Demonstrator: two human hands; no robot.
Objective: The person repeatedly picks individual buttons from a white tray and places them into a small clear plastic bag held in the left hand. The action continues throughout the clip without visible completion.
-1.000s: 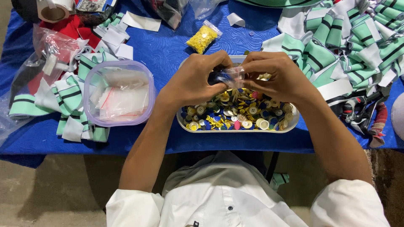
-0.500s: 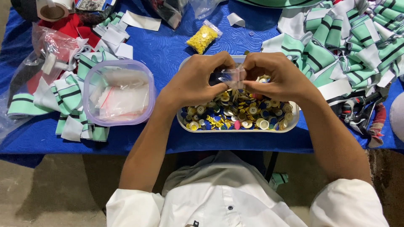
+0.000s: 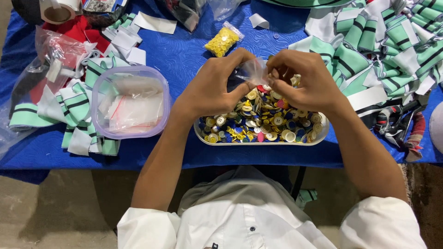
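A white tray (image 3: 258,140) full of mixed coloured buttons (image 3: 265,122) sits at the near edge of the blue table. Above it my left hand (image 3: 214,87) and my right hand (image 3: 304,80) meet, both pinching a small clear plastic bag (image 3: 253,71) between thumbs and fingers. Part of the bag is hidden behind my fingers, and I cannot tell what is inside it.
A clear square tub (image 3: 129,101) holding small plastic bags stands to the left. A bag of yellow buttons (image 3: 223,40) lies behind the tray. Green, white and black striped fabric pieces (image 3: 383,41) pile up at right and left. A tape roll (image 3: 57,10) is at far left.
Both hands stay over the tray with the small bag between them; the fingers have shifted slightly on it.
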